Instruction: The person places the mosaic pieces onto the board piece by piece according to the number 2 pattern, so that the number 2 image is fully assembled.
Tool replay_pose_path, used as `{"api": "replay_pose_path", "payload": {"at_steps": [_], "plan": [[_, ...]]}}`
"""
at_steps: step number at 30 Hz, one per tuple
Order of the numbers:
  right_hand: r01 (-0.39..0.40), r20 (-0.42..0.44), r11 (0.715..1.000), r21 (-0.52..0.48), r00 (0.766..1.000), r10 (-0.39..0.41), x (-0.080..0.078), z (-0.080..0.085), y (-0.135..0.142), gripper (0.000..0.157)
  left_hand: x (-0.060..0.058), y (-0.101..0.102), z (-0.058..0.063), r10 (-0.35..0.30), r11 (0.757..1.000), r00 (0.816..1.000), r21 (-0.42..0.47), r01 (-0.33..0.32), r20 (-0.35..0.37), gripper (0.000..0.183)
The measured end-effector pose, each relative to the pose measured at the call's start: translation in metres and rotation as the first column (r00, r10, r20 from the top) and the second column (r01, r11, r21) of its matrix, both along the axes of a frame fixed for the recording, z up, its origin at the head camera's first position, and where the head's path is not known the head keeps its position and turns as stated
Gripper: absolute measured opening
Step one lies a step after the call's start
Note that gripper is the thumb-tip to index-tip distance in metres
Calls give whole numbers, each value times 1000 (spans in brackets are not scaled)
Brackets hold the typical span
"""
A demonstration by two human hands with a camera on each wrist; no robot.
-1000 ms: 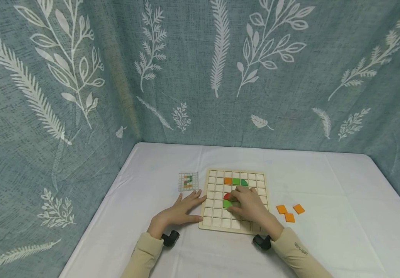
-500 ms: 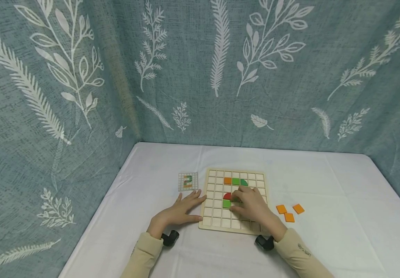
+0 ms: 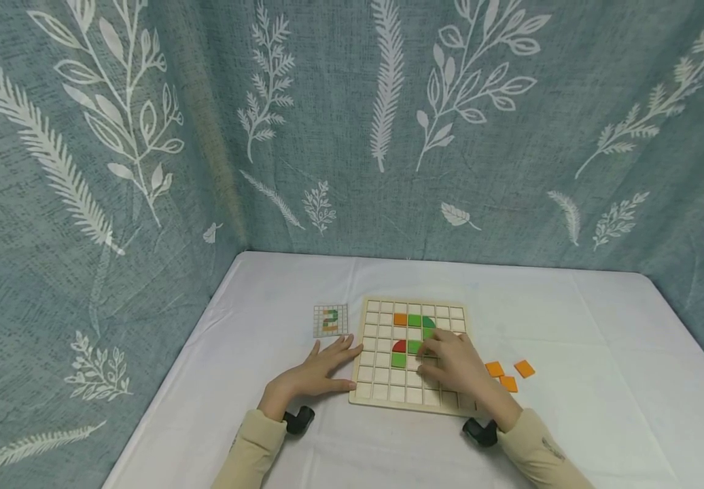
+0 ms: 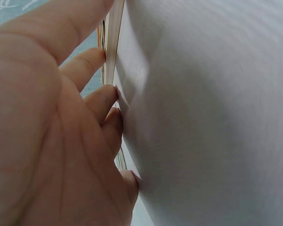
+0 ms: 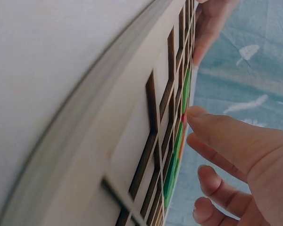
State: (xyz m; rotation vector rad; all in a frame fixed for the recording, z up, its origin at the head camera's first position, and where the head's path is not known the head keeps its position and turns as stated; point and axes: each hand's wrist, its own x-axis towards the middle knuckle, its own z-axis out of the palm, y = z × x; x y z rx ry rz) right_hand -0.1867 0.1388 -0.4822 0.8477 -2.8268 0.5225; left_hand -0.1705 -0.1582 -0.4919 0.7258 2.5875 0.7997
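My left hand [image 3: 315,370] lies with spread, straight fingers against the left edge of the wooden grid board [image 3: 382,397]. Over the right half of the board hovers my right hand [image 3: 457,363], its fingers loosely bent; the right wrist view shows no tile between thumb and fingers. An orange square tile [image 3: 400,319], a green square [image 3: 414,320] and a dark green rounded piece [image 3: 428,321] form the upper row. Below sit a red rounded piece [image 3: 399,346], a green square [image 3: 414,347] and another green square [image 3: 398,360]. My right fingers partly cover a further green tile [image 3: 428,333].
Several loose orange square tiles, including one orange tile [image 3: 524,369], lie right of the board. Left of it is a small pattern card [image 3: 330,320] with a gridded coloured figure. A white cloth [image 3: 578,339] covers the table, and a patterned curtain [image 3: 340,136] hangs behind.
My right hand has shifted rightward across the board, uncovering the green square beside the red piece and part of a green tile above it. My left hand stays still.
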Motion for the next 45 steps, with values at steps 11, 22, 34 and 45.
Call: {"api": "replay_pose_path", "payload": {"at_steps": [11, 22, 34, 45], "plan": [[25, -2, 1000, -9, 1000, -25, 3, 6, 23, 18, 0, 1, 3, 0, 1000, 1000, 12, 0, 3, 71], [65, 12, 998, 11, 998, -65, 5, 6, 50, 18, 1, 2, 4, -2, 1000, 1000, 17, 2, -2, 71], [82, -8, 997, 2, 997, -82, 9, 9, 80, 17, 1, 2, 4, -3, 1000, 1000, 17, 4, -6, 71], [93, 7, 996, 5, 996, -93, 8, 14, 111, 16, 1, 1, 3, -7, 1000, 1000, 14, 7, -16, 71]]}}
